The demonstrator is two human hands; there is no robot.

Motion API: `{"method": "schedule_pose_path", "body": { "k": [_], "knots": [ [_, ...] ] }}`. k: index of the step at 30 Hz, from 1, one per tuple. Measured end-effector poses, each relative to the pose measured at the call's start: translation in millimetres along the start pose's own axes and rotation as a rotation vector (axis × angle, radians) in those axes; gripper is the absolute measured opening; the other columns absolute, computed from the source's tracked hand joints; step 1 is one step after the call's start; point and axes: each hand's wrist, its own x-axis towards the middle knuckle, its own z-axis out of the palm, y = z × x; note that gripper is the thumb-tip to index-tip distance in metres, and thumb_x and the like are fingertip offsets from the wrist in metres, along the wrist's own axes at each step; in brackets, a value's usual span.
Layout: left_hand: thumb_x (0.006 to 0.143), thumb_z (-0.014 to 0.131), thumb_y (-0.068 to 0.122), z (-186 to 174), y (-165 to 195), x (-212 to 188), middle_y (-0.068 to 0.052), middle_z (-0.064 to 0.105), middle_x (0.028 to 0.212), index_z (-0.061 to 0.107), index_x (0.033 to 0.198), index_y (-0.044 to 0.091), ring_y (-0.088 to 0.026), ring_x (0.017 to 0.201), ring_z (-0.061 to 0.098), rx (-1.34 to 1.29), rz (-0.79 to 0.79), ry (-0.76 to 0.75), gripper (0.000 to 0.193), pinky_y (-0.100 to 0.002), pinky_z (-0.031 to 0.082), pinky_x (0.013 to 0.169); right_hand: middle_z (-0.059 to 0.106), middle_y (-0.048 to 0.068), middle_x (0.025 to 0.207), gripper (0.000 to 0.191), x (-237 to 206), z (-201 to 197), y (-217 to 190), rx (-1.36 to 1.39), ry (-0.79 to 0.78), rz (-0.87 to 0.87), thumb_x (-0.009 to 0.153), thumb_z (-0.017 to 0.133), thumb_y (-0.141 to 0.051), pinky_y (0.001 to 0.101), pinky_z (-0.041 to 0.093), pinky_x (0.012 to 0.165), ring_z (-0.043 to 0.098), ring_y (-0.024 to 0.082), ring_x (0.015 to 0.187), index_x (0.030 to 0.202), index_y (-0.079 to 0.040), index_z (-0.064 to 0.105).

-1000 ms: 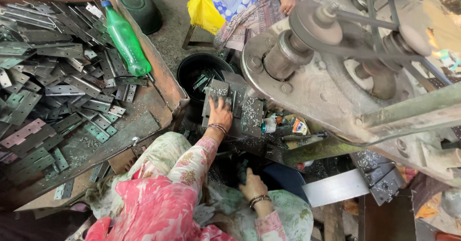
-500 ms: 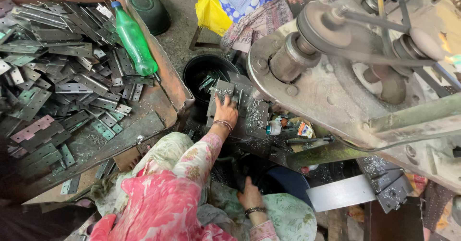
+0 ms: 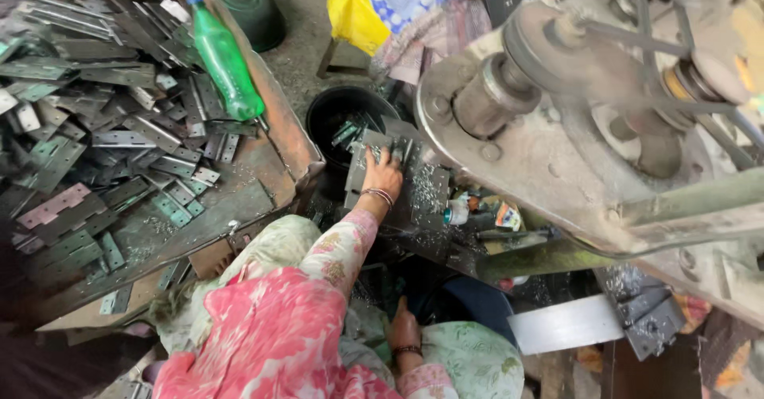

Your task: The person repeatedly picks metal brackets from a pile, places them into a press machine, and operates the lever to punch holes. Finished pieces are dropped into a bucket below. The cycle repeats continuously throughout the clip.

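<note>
My left hand (image 3: pixel 383 175), with bangles at the wrist, reaches forward onto the machine bed (image 3: pixel 422 200). Its fingers are curled over a small stack of grey metal hinge plates (image 3: pixel 368 146) beside a black bucket (image 3: pixel 334 112) that holds more plates. My right hand (image 3: pixel 403 326) is low near my lap. It rests at the edge of a dark blue tub (image 3: pixel 477 307), and its fingers are hidden from view. A pink floral sleeve covers my left arm.
A rusty tray (image 3: pixel 239 208) on the left holds several hinge plates and a green plastic bottle (image 3: pixel 225 61). A large belt-driven press (image 3: pixel 573 128) fills the right side. Another person in blue sits at the top, by a yellow bag (image 3: pixel 354 13) and a green bowl (image 3: pixel 251 1).
My right hand has dropped lower towards my lap. My left hand stays on the plates by the bucket, and the view has shifted slightly.
</note>
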Motion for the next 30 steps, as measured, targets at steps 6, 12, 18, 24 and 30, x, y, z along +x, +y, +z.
{"method": "schedule_pose_path", "body": {
  "k": [6,12,18,24,30],
  "knots": [
    [0.1,0.053,0.029,-15,-1,-27,-0.002,0.055,0.148,0.074,0.124,0.02,-0.036,0.146,0.035,-0.003,0.03,-0.013,0.033,-0.074,0.022,0.113,0.072,0.029,0.102,0.074,9,-21,11,-0.07,-0.056,-0.02,0.078,0.075,-0.03,0.0567,0.058,0.084,0.069,0.048,0.101,0.144,-0.013,0.046],
    [0.088,0.063,0.032,-2,-77,-103,-0.001,0.062,0.13,0.074,0.117,0.018,-0.031,0.127,0.049,-0.213,-0.12,0.443,0.034,-0.067,0.033,0.109,0.073,0.026,0.105,0.071,33,-78,11,-0.23,-0.164,-0.062,0.08,0.077,-0.041,0.0534,0.058,0.087,0.071,0.045,0.1,0.14,-0.016,0.048],
    [0.082,0.066,0.021,36,-241,-220,-0.002,0.065,0.119,0.076,0.1,0.019,-0.026,0.11,0.059,-0.098,-0.631,0.177,0.02,-0.047,0.05,0.084,0.078,0.022,0.099,0.076,35,-107,-10,-0.282,-0.241,0.015,0.081,0.074,-0.043,0.047,0.06,0.086,0.078,0.037,0.09,0.146,-0.014,0.046],
    [0.085,0.07,0.029,49,-357,-367,-0.011,0.053,0.14,0.064,0.131,0.019,-0.033,0.126,0.049,0.062,-1.017,0.027,0.048,-0.067,0.036,0.101,0.079,0.021,0.096,0.077,28,-115,-24,-0.341,-0.297,0.068,0.084,0.073,-0.043,0.0436,0.062,0.082,0.081,0.032,0.081,0.148,-0.012,0.043],
    [0.072,0.084,0.013,35,-379,-406,-0.012,0.048,0.143,0.054,0.146,0.018,-0.035,0.13,0.049,-0.105,-1.049,-0.041,0.079,-0.065,0.037,0.11,0.078,0.022,0.101,0.077,28,-118,-25,-0.355,-0.294,0.037,0.083,0.075,-0.042,0.0426,0.062,0.083,0.079,0.032,0.083,0.145,-0.009,0.044]
  ]
}}
